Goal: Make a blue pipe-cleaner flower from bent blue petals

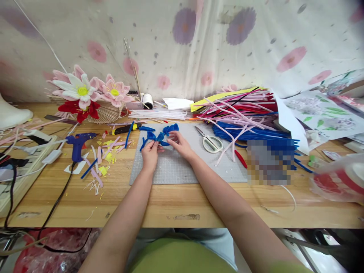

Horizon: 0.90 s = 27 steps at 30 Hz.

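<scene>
Green cloth at the person's lap fills the bottom edge, and two bare forearms run up from it to the grey gridded cutting mat [170,170] on the wooden counter [182,206]. Over the far part of that mat both hands meet on a blue fuzzy pipe-cleaner piece bent into petal loops [160,134]. The left hand [149,151] has its grip pressed together on the near-left loops, thumb and fingertips pinching the fuzz. The right hand [179,143] pinches the right side of the same piece, fingers curled around a loop end; how hard it presses cannot be told.

By the look of it the piece is very light, soft on the surface and wiry inside: it should bend readily and keep whatever bend it is given, so a careless squeeze could flatten a loop. The fuzz gives friction, so slipping seems unlikely. The safest hold appears to be at the middle where the loops gather, not at the rounded tips.

Right of the mat's far corner lie white-handled scissors [212,143], and beyond them a big heap of blue, pink and red pipe-cleaner stems [247,117]. Left of the mat sits a blue glue gun [77,144] with its black cord trailing off the counter, among pink and yellow trimmings [102,159]. Farther left of the mat, finished pink and white fuzzy flowers [85,91] rest against the flowered cloth backdrop [199,38].
</scene>
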Each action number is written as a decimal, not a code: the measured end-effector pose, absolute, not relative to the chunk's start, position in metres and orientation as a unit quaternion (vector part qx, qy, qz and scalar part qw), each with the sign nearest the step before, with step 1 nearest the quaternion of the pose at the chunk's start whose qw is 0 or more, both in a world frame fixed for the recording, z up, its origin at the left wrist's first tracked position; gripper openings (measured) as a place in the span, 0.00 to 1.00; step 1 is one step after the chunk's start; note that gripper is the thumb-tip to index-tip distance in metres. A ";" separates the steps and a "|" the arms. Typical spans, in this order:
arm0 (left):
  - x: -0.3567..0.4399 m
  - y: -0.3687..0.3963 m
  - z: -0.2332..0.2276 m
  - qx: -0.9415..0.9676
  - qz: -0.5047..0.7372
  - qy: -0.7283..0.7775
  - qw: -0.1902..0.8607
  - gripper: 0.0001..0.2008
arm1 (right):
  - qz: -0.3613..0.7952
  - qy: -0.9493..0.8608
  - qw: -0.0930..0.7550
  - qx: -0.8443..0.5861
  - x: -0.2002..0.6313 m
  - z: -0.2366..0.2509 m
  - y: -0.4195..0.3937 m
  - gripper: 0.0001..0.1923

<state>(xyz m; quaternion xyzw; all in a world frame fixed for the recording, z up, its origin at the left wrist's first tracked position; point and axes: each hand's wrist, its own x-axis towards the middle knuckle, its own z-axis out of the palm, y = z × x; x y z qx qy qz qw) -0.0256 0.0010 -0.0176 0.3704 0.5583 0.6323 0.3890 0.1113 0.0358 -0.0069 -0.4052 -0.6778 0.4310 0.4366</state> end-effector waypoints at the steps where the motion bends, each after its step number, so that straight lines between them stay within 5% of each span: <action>1: -0.025 0.002 -0.018 0.365 0.639 0.553 0.390 0.09 | 0.521 -0.649 0.394 -0.391 0.111 -0.008 0.037 0.20; 5: -0.024 0.002 -0.019 0.393 0.625 0.541 0.402 0.12 | 0.693 -0.534 0.343 -0.343 0.111 -0.005 0.038 0.20; 11: -0.023 -0.003 -0.016 0.529 0.559 0.497 0.401 0.12 | 0.636 -0.488 0.454 -0.390 0.114 -0.002 0.038 0.15; 27: -0.021 -0.011 -0.010 0.629 0.511 0.502 0.302 0.10 | 0.544 -0.559 0.490 -0.390 0.110 -0.004 0.038 0.16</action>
